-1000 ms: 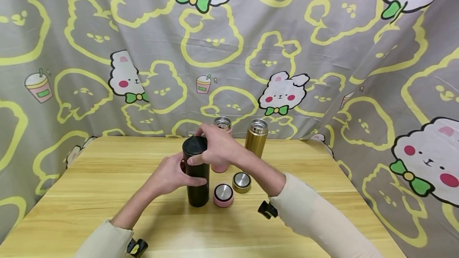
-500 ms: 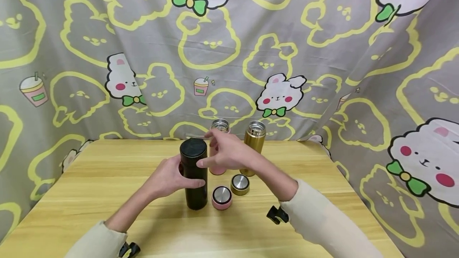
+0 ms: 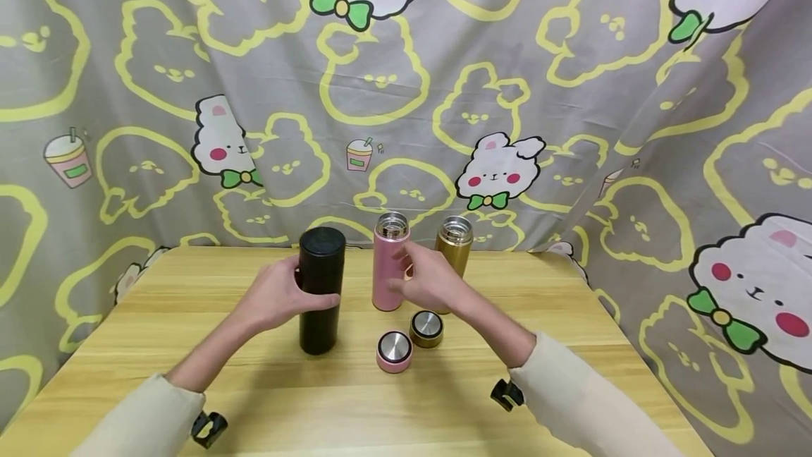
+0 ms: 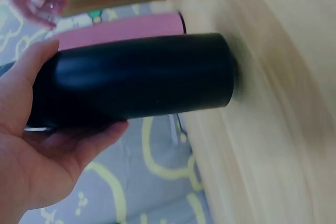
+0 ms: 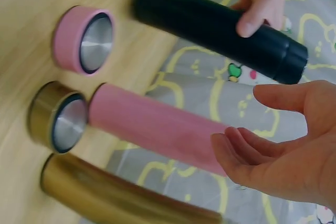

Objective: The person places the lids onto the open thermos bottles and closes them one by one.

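Observation:
My left hand grips a black thermos bottle around its middle, thumb across the front; its lid is on and it stands upright, its base close over the table. Right of it is a pink thermos bottle, lidless, with a bare steel mouth. Beside this bottle hovers my right hand, fingers relaxed and holding nothing; in the right wrist view its fingertips overlap the pink bottle's upper end. A lidless gold thermos bottle stands behind the right hand, partly hidden by it.
A pink lid and a gold lid sit on the wooden table in front of the bottles, steel discs up. A patterned grey curtain hangs behind the table's far edge and along the right.
The right hand has come off the black thermos bottle's top and moved right and down to the pink bottle. The left hand has shifted the black thermos bottle left and farther back.

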